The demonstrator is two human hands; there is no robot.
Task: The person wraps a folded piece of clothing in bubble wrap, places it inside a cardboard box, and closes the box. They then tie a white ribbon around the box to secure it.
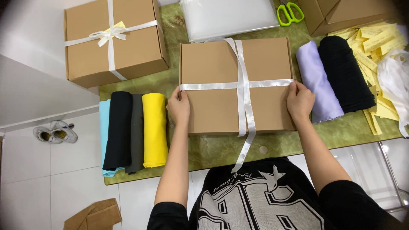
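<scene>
Head view shows a brown cardboard box [217, 98] lying between both hands on the green table [221, 149]. White satin ribbon [240, 84] crosses its lid, the horizontal band running hand to hand. Left hand [179, 106] pinches the ribbon's end at the box's left edge; right hand [299, 100] pinches it at the right edge, equally near.

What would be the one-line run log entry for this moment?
left hand: on box left edge, at ribbon end | right hand: on right edge | cardboard box: closed | white ribbon: crossed, untied
</scene>
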